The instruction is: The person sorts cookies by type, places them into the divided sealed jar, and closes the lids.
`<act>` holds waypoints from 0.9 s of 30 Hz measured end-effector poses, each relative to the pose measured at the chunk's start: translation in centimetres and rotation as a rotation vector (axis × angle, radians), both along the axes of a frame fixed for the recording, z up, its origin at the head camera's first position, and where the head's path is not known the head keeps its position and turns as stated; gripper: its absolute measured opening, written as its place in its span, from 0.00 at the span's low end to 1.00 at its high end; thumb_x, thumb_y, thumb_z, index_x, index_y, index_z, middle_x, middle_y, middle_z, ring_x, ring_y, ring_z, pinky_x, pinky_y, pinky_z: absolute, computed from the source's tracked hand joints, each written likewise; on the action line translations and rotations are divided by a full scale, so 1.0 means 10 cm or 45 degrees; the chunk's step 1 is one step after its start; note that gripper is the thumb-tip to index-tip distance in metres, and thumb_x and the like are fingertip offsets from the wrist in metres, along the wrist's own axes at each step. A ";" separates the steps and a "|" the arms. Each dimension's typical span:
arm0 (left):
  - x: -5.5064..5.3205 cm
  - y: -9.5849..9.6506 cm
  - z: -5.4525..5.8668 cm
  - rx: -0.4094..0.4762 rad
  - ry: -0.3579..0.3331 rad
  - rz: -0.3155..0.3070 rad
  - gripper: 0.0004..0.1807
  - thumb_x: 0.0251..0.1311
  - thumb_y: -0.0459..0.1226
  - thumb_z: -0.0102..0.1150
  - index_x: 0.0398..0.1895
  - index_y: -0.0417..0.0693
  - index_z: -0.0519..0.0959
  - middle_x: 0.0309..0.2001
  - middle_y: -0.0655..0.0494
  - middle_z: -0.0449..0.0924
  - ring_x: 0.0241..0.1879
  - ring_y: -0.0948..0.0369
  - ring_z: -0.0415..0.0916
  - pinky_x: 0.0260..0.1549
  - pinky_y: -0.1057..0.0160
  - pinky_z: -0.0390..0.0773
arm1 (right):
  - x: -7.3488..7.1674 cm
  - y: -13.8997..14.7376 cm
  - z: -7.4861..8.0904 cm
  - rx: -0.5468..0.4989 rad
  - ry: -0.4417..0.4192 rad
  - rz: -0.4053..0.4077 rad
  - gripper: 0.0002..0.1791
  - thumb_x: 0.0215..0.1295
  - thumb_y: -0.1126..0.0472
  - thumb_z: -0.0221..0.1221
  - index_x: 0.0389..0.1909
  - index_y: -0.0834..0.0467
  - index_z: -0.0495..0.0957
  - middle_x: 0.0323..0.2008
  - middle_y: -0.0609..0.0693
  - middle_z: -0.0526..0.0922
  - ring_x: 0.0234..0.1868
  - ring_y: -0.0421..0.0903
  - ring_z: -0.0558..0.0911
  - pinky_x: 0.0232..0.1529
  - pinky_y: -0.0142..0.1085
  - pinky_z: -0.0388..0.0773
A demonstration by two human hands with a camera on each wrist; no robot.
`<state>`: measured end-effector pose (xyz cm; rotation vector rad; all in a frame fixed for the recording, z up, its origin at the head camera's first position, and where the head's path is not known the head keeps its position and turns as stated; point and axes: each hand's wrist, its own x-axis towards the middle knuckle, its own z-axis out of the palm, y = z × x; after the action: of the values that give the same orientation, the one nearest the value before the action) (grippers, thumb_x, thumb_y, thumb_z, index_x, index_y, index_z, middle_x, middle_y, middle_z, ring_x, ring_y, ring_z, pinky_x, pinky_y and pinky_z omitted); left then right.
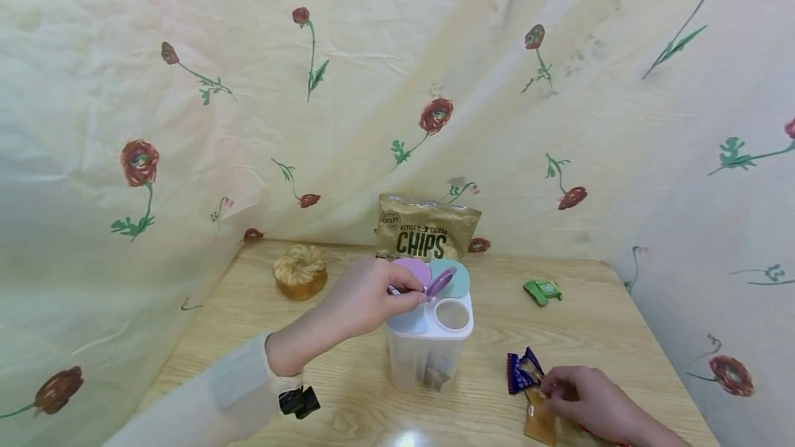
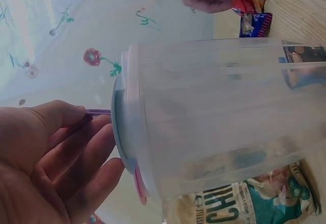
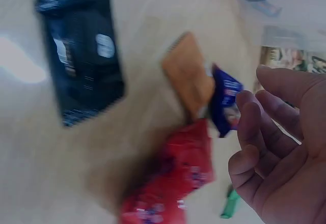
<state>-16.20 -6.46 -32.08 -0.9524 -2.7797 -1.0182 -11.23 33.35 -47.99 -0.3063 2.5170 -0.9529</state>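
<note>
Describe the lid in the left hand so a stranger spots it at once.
Find the translucent container on the table, in front of the gold chip bag. At its top, the left hand pinches a purple lid. It tilts up, while the lilac lid and teal lid near it lie flat.

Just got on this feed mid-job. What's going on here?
A person's left hand pinches a raised purple lid at the top of a clear container, where one round opening is uncovered. A packet lies inside. The right hand is by the blue packet; whether it touches it is unclear. Brown, red and black packets lie nearby, with a green one farther back.
</note>
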 end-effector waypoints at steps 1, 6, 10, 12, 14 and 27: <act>0.00 0.00 0.00 -0.002 0.003 0.000 0.05 0.64 0.41 0.68 0.36 0.58 0.91 0.33 0.70 0.89 0.30 0.72 0.77 0.29 0.69 0.76 | 0.02 0.01 -0.03 -0.006 -0.030 -0.023 0.10 0.65 0.57 0.68 0.43 0.57 0.84 0.32 0.45 0.82 0.30 0.37 0.76 0.29 0.31 0.72; 0.00 0.00 0.01 -0.014 0.016 0.002 0.05 0.65 0.42 0.68 0.36 0.58 0.91 0.33 0.70 0.89 0.30 0.72 0.77 0.29 0.69 0.75 | 0.10 0.06 -0.18 -0.033 -0.147 -0.105 0.10 0.64 0.58 0.69 0.43 0.57 0.84 0.33 0.46 0.83 0.33 0.43 0.78 0.31 0.33 0.75; 0.00 0.00 0.00 -0.021 0.014 0.008 0.04 0.64 0.42 0.68 0.36 0.59 0.91 0.33 0.70 0.89 0.29 0.72 0.76 0.28 0.69 0.75 | 0.14 0.06 -0.29 0.032 -0.216 -0.201 0.09 0.62 0.59 0.70 0.41 0.56 0.84 0.31 0.47 0.83 0.33 0.46 0.78 0.32 0.37 0.77; -0.01 0.00 0.00 -0.023 0.011 0.010 0.04 0.64 0.42 0.68 0.36 0.59 0.91 0.33 0.71 0.89 0.29 0.72 0.76 0.28 0.69 0.74 | 0.16 0.05 -0.33 0.074 -0.230 -0.232 0.08 0.62 0.58 0.70 0.39 0.56 0.84 0.30 0.46 0.83 0.32 0.46 0.78 0.32 0.37 0.76; 0.00 0.00 0.00 -0.025 0.008 0.011 0.04 0.64 0.42 0.68 0.37 0.59 0.91 0.34 0.71 0.89 0.29 0.72 0.76 0.28 0.69 0.74 | 0.17 0.06 -0.35 0.078 -0.231 -0.221 0.08 0.63 0.59 0.69 0.39 0.56 0.84 0.28 0.47 0.82 0.31 0.46 0.78 0.31 0.37 0.76; 0.00 0.01 0.00 -0.022 0.018 0.014 0.04 0.64 0.41 0.68 0.36 0.59 0.91 0.33 0.70 0.89 0.28 0.71 0.75 0.26 0.69 0.73 | 0.14 -0.09 -0.41 0.202 -0.202 -0.339 0.13 0.59 0.54 0.73 0.38 0.55 0.84 0.29 0.47 0.81 0.32 0.46 0.76 0.35 0.39 0.75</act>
<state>-16.18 -6.37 -32.08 -0.9409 -2.7837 -0.9839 -9.84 32.42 -52.05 0.1517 2.5062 -0.8295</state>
